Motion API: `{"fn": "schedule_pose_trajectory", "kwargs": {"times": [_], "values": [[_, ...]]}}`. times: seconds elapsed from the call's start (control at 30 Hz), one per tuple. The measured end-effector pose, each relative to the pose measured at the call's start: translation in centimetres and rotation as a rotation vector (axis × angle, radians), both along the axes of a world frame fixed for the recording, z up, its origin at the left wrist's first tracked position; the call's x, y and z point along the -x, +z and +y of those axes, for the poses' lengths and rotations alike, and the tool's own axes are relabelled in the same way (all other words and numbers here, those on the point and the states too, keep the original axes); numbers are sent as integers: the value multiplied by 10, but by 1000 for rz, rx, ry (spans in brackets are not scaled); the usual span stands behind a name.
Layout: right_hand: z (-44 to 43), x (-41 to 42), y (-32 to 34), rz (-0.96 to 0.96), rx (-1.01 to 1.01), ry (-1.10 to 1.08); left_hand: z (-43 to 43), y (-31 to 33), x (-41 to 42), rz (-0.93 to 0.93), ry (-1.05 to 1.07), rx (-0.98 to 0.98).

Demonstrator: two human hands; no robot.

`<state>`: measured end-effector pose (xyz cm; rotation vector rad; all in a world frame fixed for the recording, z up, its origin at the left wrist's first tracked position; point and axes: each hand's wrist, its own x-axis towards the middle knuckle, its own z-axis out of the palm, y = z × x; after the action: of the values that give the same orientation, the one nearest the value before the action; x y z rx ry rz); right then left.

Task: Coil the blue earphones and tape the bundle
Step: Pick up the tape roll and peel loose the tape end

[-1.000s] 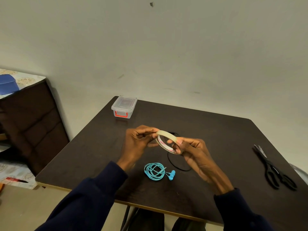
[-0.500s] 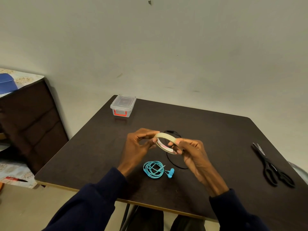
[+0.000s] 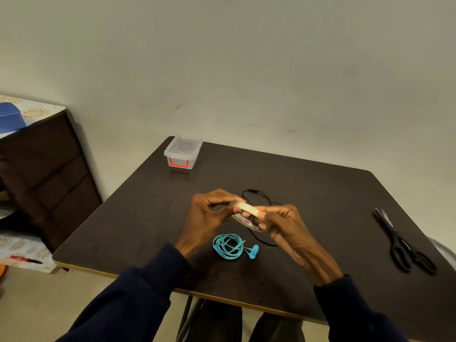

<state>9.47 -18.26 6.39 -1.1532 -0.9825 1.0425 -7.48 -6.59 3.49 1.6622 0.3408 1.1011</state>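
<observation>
The blue earphones [image 3: 232, 247] lie coiled in a small bundle on the dark table [image 3: 320, 206], near its front edge, with the earbuds sticking out to the right. Just above them both hands hold a pale roll of tape [image 3: 246, 212] in the air. My left hand [image 3: 209, 215] pinches the roll's left rim with fingertips and thumb. My right hand [image 3: 281, 225] grips the roll's right side, fingers curled round it. Neither hand touches the earphones.
A black cable [image 3: 259, 197] lies on the table behind the hands. Black scissors [image 3: 404, 243] rest near the right edge. A clear lidded box with a red clasp [image 3: 183, 151] stands at the far left corner. A dark cabinet [image 3: 44, 174] is left of the table.
The roll of tape has tipped flatter and turned slightly between the hands, and my left fingers have shifted along its rim. The earphones have not moved.
</observation>
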Motion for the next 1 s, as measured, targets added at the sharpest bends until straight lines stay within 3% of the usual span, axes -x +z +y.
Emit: {"fn": "schedule_pose_trajectory", "kwargs": {"times": [0.17,0.57,0.9,1.0], "values": [[-1,-1,3,-8,9,42,-1,3,2,10,17,-24],[1,8,-2,23,-81,-59,-9,19,5,90,188,-521],[1,11,-8,-101,-34,-164,-17,17,5,159,247,-641],[1,10,-6,-17,-37,-158,-19,23,1,153,237,-608]]}}
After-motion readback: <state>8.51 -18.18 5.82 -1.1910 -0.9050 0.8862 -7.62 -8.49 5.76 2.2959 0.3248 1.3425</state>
